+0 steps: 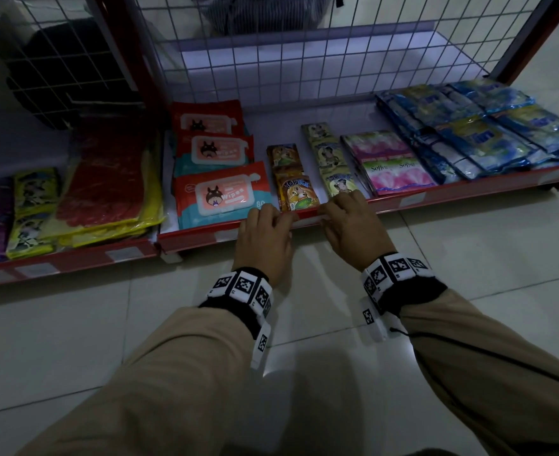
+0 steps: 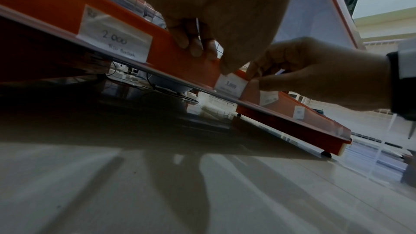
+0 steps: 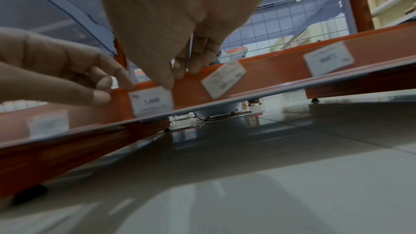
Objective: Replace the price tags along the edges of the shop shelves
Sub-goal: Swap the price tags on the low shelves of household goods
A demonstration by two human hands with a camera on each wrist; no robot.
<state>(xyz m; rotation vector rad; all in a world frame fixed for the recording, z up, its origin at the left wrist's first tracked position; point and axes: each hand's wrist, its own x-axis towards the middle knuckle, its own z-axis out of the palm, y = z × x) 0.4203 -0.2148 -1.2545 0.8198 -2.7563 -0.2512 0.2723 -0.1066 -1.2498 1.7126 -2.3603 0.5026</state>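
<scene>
Holding position at the front edge of the red bottom shelf (image 1: 199,240), centre of the head view: left hand (image 1: 265,238) and right hand (image 1: 353,225), side by side.

Price tag (image 3: 152,100), white, marked 3.000: sits in the clear strip on the shelf edge, between the two hands. Right thumb and fingers (image 3: 180,70) curl over the edge and pinch the tag's upper right corner. Left fingers (image 2: 193,45) curl over the edge just left of the tag, thumb tip at its upper left corner; whether they truly grip the tag I cannot tell.

Other tags: one marked 2.000 (image 2: 114,41) at upper left of the left wrist view; a tilted tag (image 3: 223,78) just right of the held one.

Stock behind: wipes packs (image 1: 220,195), snack sachets (image 1: 296,192), pink tissue packs (image 1: 393,169).
</scene>
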